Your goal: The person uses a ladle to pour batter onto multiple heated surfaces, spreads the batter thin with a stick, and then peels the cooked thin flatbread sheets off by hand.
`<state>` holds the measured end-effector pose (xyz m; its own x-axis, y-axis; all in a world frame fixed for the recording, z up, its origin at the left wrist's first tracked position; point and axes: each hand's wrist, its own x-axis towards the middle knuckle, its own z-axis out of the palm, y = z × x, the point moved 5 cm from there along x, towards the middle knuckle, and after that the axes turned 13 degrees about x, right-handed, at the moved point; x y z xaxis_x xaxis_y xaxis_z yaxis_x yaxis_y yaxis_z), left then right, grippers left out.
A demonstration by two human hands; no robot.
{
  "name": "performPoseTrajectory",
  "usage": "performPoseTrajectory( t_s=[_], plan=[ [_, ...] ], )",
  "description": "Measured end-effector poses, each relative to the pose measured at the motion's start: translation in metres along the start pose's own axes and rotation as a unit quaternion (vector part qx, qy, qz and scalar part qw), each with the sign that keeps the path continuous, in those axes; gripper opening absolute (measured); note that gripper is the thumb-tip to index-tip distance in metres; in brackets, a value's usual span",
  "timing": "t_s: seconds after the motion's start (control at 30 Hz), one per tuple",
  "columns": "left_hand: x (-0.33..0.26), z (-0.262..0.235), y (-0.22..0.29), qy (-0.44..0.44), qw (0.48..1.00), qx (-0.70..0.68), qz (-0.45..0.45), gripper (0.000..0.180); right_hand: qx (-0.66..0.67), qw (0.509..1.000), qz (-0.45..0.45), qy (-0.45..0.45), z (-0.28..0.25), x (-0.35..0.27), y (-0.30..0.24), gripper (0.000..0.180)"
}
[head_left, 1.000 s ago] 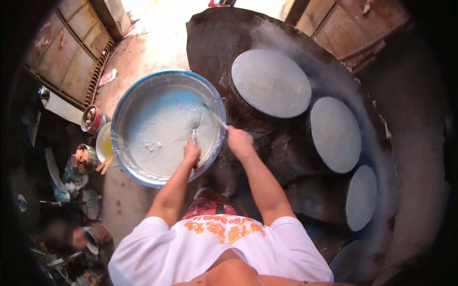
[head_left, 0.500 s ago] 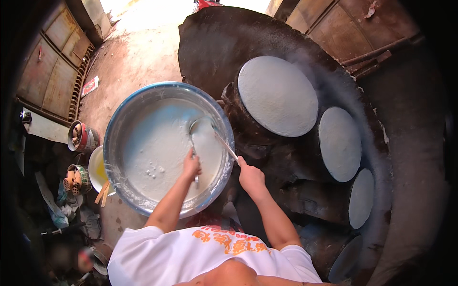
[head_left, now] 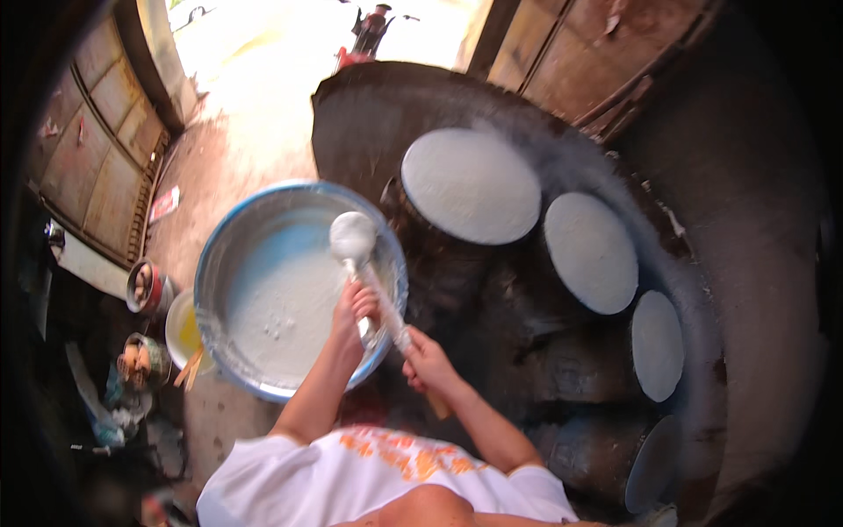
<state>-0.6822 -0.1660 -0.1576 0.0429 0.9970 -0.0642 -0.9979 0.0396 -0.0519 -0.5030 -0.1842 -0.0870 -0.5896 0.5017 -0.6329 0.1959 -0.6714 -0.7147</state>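
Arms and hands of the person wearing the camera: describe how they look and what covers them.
Short white sleeves leave both forearms bare. The left hand and right hand show no gloves. The white T-shirt carries orange markings.

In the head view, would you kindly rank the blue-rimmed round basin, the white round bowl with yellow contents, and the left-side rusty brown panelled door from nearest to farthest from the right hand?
1. Basin, just up-left of the right hand.
2. Bowl, beyond the basin's left side.
3. Door, far off at upper left.
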Motion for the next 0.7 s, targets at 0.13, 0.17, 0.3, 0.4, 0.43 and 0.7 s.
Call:
performPoseTrajectory(
  t_s=[0.13,0.17,0.3,0.4,0.43,0.7],
  plan=[
    [-0.035,0.160,-0.022,0.005,0.997,-0.072,-0.036,0.040,0.128,0.982,-0.077,-0.114,0.032,-0.045,-0.046,0.042],
    [-0.037,0.198,-0.027,-0.056,0.996,-0.046,-0.042,0.038,0.140,0.982,-0.090,-0.090,0.037,-0.060,-0.063,0.042],
    [-0.046,0.308,-0.015,-0.201,0.974,0.025,-0.097,0.036,0.177,0.959,-0.169,-0.142,0.074,-0.122,-0.146,0.044],
    [-0.040,0.390,0.004,-0.346,0.926,0.088,-0.124,0.034,0.189,0.937,-0.223,-0.188,0.100,-0.154,-0.211,0.046],
    [-0.044,0.416,0.004,-0.346,0.930,0.067,-0.103,0.034,0.193,0.921,-0.264,-0.210,0.106,-0.160,-0.227,0.046],
    [-0.070,0.251,0.046,-0.135,0.975,0.024,-0.172,0.041,0.242,0.938,-0.194,-0.152,0.076,-0.053,-0.081,0.043]
  ],
)
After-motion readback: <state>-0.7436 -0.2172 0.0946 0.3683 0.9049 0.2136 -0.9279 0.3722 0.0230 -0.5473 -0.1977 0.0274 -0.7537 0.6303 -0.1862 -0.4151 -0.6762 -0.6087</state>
